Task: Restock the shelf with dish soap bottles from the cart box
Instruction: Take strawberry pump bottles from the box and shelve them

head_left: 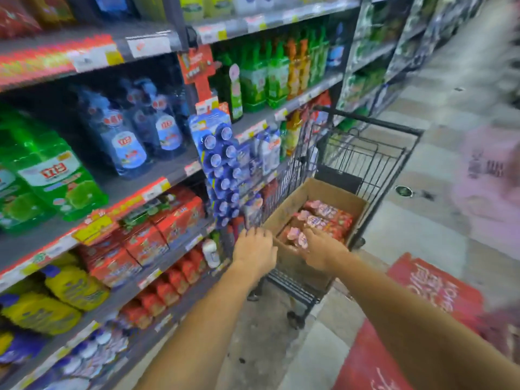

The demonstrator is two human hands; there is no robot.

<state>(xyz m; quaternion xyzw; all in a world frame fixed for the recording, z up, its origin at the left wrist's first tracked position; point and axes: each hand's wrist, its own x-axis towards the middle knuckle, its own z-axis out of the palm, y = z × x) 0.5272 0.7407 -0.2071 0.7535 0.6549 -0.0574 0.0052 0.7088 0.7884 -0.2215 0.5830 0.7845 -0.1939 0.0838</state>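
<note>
Both arms reach forward. Left hand point(254, 250) hovers at the box's point(284, 218) near-left corner, fingers spread and relaxed, holding nothing. Right hand point(323, 250) reaches into the box, fingers on a red bottle point(298, 238); grip unclear, blurred. More red bottles point(327, 218) lie in the box, inside the black cart point(374, 156). Shelf point(174, 167) at left, stocked.
</note>
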